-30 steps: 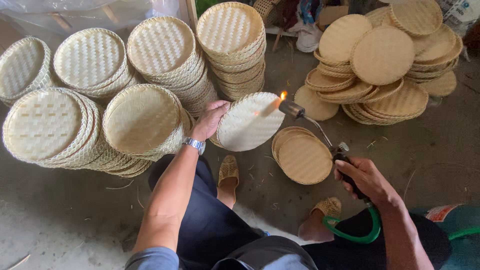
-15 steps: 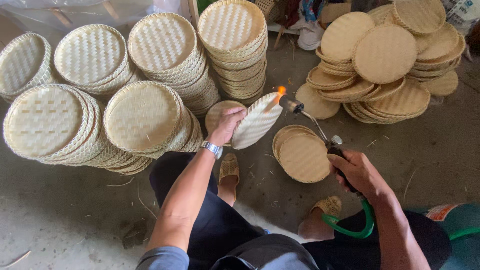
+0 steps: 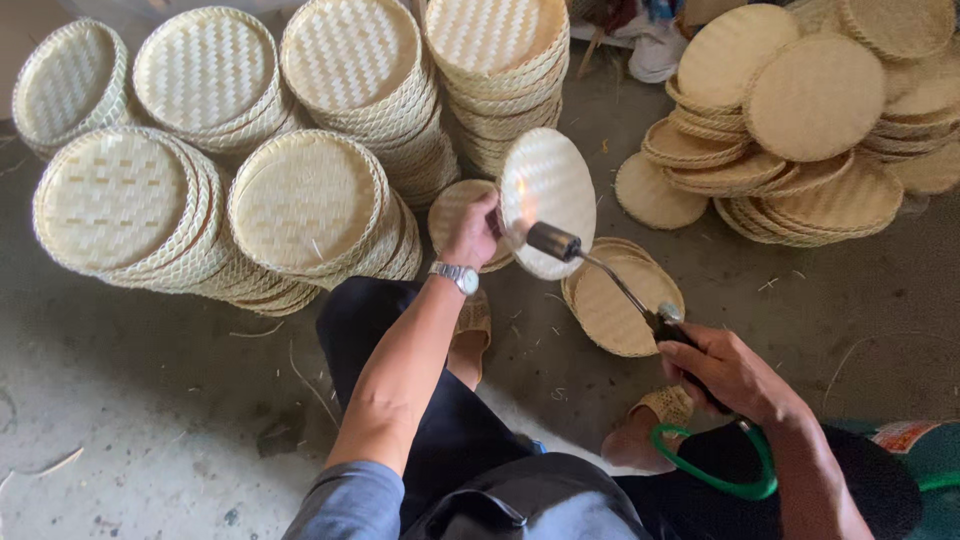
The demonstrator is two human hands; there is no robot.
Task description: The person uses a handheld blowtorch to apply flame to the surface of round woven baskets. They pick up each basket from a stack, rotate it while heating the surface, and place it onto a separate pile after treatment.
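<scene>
The left hand (image 3: 472, 232) tilts a woven tray (image 3: 548, 200); the right hand (image 3: 735, 370) aims a torch (image 3: 600, 270).

We are in a basket-weaving workshop: stacks of woven bamboo trays (image 3: 300, 205) crowd a bare concrete floor (image 3: 150, 420) littered with straw bits, and a gas torch (image 3: 600, 270) is at work.

The left arm reaches forward from the near edge toward the middle of the scene, bare from a rolled grey sleeve, elbow slightly bent, a metal watch on the wrist. The left hand (image 3: 472, 232) is raised at the far end of that reach, back toward the camera, fingers curled shut in a pinch. The right arm lies low on the right, forearm angled inward. The right hand (image 3: 735, 372) sits nearer, knuckles up, fingers wrapped closed in a firm fist-like grip.
</scene>
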